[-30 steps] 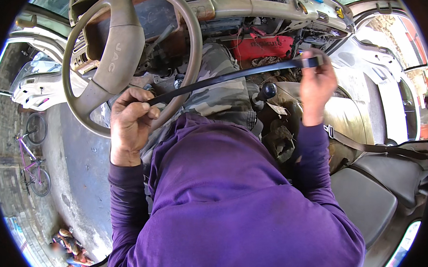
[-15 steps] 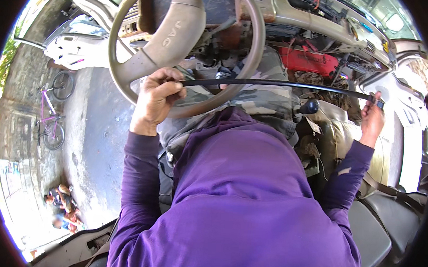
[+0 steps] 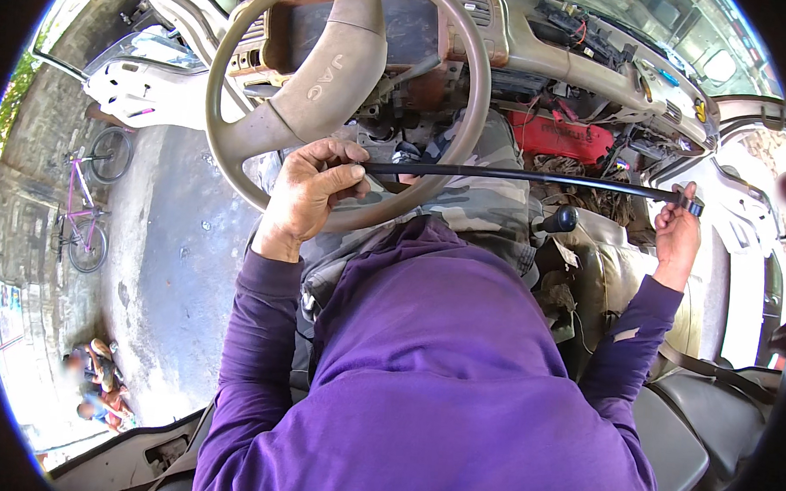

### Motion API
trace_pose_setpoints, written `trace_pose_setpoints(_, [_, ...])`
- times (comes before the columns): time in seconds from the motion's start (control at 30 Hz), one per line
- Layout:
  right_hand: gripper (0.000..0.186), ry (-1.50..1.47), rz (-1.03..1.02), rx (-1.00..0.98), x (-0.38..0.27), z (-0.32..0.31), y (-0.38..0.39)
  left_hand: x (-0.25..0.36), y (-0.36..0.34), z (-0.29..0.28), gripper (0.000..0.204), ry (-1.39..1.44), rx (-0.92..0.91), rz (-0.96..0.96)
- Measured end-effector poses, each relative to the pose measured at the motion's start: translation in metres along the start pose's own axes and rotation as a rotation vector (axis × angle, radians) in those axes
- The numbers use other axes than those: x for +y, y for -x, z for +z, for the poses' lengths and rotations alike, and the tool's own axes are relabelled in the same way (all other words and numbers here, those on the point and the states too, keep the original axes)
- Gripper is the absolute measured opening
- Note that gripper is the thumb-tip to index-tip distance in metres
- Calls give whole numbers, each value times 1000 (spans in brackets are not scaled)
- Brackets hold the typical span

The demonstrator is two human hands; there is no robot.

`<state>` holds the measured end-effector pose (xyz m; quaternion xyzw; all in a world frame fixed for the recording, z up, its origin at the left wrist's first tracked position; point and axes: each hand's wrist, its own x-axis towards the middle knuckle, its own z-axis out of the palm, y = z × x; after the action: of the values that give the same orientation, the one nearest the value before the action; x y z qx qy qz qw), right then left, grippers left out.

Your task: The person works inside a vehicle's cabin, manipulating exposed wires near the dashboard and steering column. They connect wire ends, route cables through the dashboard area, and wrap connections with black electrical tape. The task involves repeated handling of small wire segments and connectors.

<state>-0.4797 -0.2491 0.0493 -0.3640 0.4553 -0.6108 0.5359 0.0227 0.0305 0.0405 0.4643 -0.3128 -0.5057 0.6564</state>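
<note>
My left hand (image 3: 311, 192) is closed round one end of a long black rod (image 3: 521, 177), in front of the lower rim of the beige steering wheel (image 3: 341, 56). The rod is free of the cab and carried by both hands over my lap; where it belongs the view does not show, so I judge fitting remains. Its long axis runs nearly level, left to right, across the gear lever knob (image 3: 563, 220). My right hand (image 3: 678, 238) grips the far end, near the red engine cover (image 3: 559, 137).
</note>
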Motion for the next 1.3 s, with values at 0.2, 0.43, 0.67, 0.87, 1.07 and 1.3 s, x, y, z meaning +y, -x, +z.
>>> trace_pose_setpoints(0.2, [42, 12, -2, -21, 1, 29, 21, 5, 0, 21, 14, -24, 53, -1])
trace_pose_setpoints(0.43, [33, -16, 18, -72, 3, 38, 27, -6, -4, 13, 15, -132, 64, 70])
trace_pose_setpoints(0.67, [37, -14, 28, -80, 9, 37, 29, 1, -4, 28, 11, -94, 105, 31])
trace_pose_setpoints(0.87, [42, 27, 24, -86, 12, 51, 40, -13, -8, 21, 15, -194, 79, 75])
trace_pose_setpoints(1.07, [43, 25, 5, -50, 13, 66, 51, -9, -7, 37, 15, -43, 105, 56])
trace_pose_setpoints(1.3, [43, 48, 37, -56, 15, 67, 56, -20, -4, 38, 13, -196, 97, 93])
